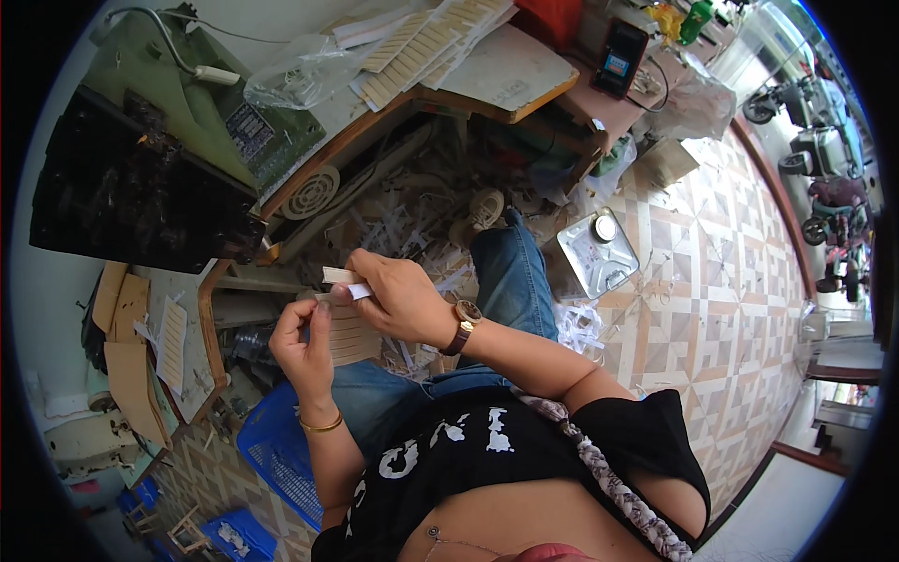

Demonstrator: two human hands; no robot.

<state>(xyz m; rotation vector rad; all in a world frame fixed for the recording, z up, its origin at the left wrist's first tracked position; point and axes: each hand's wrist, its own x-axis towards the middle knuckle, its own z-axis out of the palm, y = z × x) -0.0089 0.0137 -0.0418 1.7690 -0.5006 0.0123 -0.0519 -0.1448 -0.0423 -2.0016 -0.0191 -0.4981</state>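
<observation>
Black top (pixel 552 461) (white lettering (pixel 499 431) across it), blue jeans (pixel 515 281), brown-strapped watch (pixel 468 314), gold bangle (pixel 322 427).

Matt, ribbed beige paper-like sheet (pixel 356 339); shiny square silver metal can (pixel 594 263); perforated blue plastic basket (pixel 279 459); smooth grey-white surface (pixel 506 80) edged in brown wood.

Tan striped sheet (pixel 354 339) nr. white strip (pixel 360 292)

Ahead of the right hand (pixel 398 295), room lay open above the paper scraps (pixel 382 228). A denim-clad leg (pixel 515 281) bounded its right; a green machine (pixel 201 112) blocked the left hand's (pixel 307 342) forward-left.
</observation>
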